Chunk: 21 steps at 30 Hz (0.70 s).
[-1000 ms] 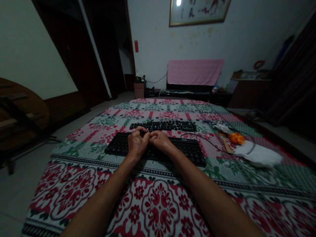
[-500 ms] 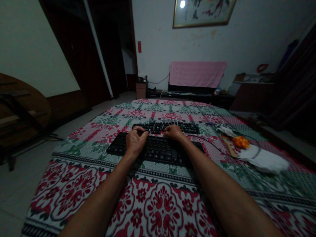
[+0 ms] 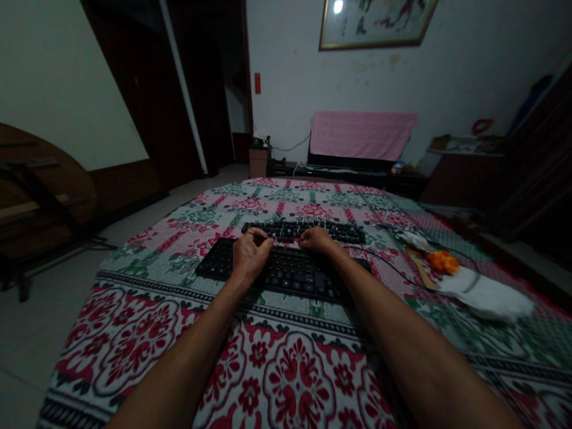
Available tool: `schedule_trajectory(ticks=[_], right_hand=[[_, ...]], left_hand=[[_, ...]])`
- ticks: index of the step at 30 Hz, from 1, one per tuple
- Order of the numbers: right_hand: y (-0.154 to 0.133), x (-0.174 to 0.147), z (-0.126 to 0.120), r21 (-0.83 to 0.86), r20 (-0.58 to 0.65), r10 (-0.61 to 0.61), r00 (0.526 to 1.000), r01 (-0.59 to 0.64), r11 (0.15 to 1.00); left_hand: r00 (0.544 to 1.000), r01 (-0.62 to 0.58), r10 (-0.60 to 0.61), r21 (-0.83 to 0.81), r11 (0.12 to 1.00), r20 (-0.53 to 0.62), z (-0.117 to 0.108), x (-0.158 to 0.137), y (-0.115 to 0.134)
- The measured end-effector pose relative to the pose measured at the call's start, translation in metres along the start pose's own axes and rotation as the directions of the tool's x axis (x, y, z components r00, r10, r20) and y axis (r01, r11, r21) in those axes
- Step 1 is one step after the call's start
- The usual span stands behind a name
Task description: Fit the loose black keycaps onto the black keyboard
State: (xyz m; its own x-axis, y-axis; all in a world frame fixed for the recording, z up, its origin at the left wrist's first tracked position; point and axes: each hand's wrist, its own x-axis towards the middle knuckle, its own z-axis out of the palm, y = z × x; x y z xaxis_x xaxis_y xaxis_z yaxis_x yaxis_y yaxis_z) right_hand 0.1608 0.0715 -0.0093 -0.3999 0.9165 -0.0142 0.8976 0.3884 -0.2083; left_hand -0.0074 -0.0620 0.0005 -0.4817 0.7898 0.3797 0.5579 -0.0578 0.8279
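Observation:
A black keyboard (image 3: pixel 290 271) lies across the tablecloth in front of me, partly covered by my hands and forearms. Just beyond it, a second black set of keys (image 3: pixel 344 231) stretches out in a row. My left hand (image 3: pixel 250 255) is above the near keyboard's back edge, thumb and fingers brought together in a pinch. To its right, my right hand (image 3: pixel 316 239) is closed too, its fingertips at the front edge of the far keys. Whatever the fingertips hold is too small and dark to make out. A black cable (image 3: pixel 379 260) runs rightward from near my right hand.
The patterned tablecloth (image 3: pixel 290 381) covers a large table. At the right lie a white plastic bag (image 3: pixel 485 295), an orange bundle (image 3: pixel 442 262) and a flat tan piece (image 3: pixel 420 269). A pink cloth (image 3: pixel 361 134) hangs over something on the far cabinet.
The whole view has shifted slightly, so things sit a little farther right. Both hands keep nearly the same pinched pose over the keyboards.

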Motion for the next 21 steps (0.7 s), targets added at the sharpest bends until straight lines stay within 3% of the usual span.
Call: schedule_trajectory(ticks=[11, 21], right_hand=[[-0.011, -0.001, -0.005, -0.109, 0.028, -0.006, 1.0, 0.009, 0.994], [-0.012, -0.001, 0.002, -0.111, -0.038, -0.107, 0.994, 0.102, 0.989]], left_hand=[[0.999, -0.011, 0.011, 0.022, 1.0, 0.034, -0.001, 0.002, -0.002], [0.999, 0.002, -0.003, 0.034, 0.999, 0.036, -0.003, 0.001, 0.0]])
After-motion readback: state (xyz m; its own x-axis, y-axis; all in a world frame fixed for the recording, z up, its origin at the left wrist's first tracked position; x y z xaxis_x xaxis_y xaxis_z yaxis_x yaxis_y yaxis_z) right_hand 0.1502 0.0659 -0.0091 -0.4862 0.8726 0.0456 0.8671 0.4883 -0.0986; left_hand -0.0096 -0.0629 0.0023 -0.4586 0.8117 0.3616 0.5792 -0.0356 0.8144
